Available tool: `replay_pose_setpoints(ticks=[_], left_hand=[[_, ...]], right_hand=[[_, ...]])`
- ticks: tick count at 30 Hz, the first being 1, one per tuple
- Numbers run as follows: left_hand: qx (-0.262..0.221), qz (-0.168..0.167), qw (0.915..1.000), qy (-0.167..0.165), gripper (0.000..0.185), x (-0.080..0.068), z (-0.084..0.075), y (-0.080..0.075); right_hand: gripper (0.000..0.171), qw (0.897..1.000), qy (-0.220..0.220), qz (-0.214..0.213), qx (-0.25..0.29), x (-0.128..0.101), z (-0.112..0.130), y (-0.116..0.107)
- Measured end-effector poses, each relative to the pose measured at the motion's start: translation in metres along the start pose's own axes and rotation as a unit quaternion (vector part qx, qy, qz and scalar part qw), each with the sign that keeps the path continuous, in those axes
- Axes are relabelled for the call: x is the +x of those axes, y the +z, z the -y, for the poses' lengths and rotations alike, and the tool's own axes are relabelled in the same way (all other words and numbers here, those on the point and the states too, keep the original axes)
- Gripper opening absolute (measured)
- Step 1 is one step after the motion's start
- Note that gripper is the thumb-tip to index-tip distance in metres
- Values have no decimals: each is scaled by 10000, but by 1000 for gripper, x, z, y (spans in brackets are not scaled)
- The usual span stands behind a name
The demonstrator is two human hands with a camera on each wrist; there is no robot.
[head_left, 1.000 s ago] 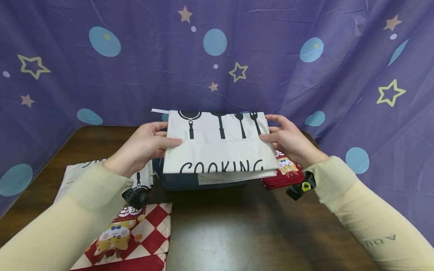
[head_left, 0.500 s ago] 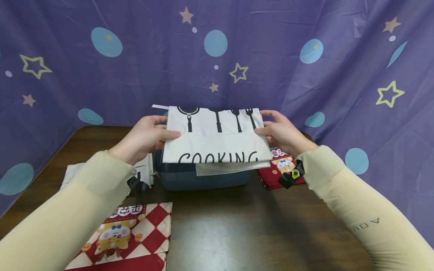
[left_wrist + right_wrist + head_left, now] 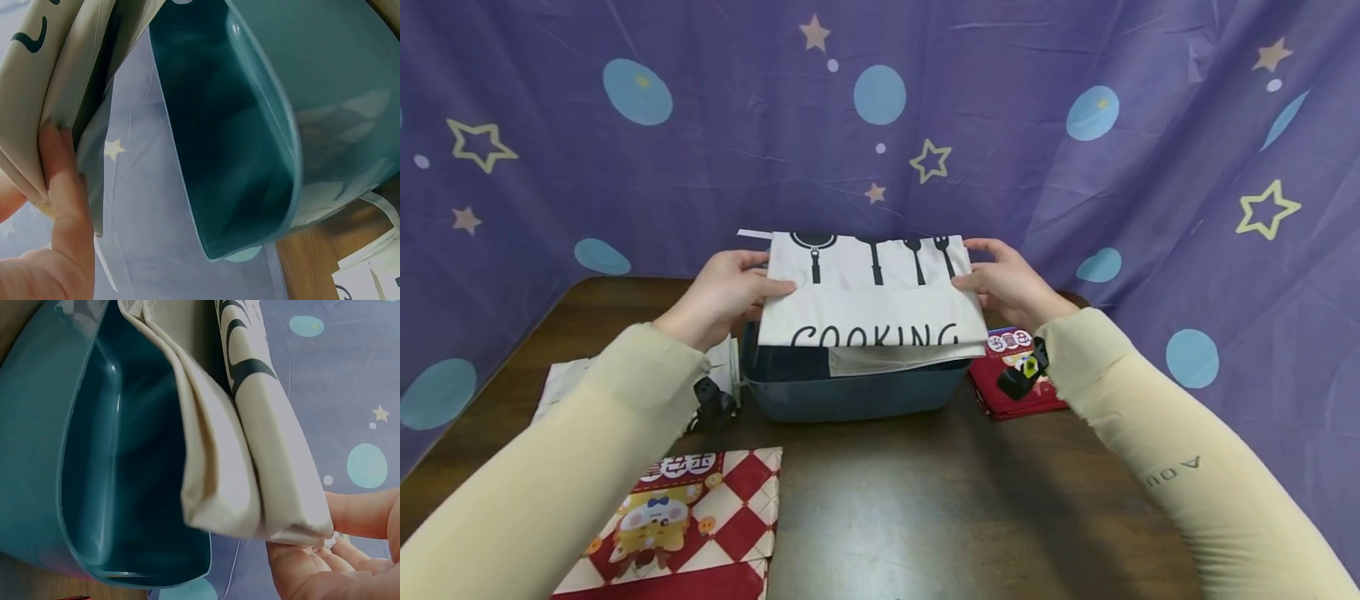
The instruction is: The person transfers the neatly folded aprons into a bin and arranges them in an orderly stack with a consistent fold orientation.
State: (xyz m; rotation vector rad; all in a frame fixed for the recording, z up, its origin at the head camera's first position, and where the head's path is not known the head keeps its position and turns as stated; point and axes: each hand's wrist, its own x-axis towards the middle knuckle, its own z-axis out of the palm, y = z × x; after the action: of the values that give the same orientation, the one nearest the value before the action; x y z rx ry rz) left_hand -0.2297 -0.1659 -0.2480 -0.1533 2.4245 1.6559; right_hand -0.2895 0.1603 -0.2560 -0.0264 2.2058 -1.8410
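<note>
A folded white apron (image 3: 872,312) with black kitchen utensils and the word COOKING hangs over the blue plastic bin (image 3: 857,402). My left hand (image 3: 722,292) grips its left edge, thumb on the front and fingers behind. On the opposite edge, my right hand (image 3: 1011,283) pinches it the same way. A thin white strap (image 3: 754,234) sticks out at the upper left. In the left wrist view the apron's folded layers (image 3: 69,75) stand beside the bin's open mouth. From the right wrist, two thick folds (image 3: 275,456) overlap the bin's dark inside.
A red checked folded cloth (image 3: 745,508) with a cartoon animal lies front left on the brown table (image 3: 880,508). Behind my left forearm is a white folded cloth (image 3: 561,383). A red folded stack (image 3: 1000,387) sits right of the bin. A purple curtain (image 3: 1000,192) hangs behind.
The apron has moved up and slightly back, and narrowed as my right hand came leftward. More of the bin's front and rim now shows under it. Both hands keep their grip.
</note>
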Motion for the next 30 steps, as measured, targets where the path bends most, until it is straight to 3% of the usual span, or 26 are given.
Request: replay_pose_setpoints(ticks=[9,20,25,30], left_hand=[[-40,-185,9998,22,73,7,8,1],[-59,-469,9989,-14,60,18,18,-2],[-91,-459,9987,-195,61,19,21,-2],[-142,-206,9985,-484,60,17,22,-1]], right_hand=[[71,9998,68,26,190,12,-7,5],[71,9993,239,-193,-210,22,-15,19],[73,9991,348,-158,-206,22,-18,22],[74,9984,463,-27,-316,22,-21,19]])
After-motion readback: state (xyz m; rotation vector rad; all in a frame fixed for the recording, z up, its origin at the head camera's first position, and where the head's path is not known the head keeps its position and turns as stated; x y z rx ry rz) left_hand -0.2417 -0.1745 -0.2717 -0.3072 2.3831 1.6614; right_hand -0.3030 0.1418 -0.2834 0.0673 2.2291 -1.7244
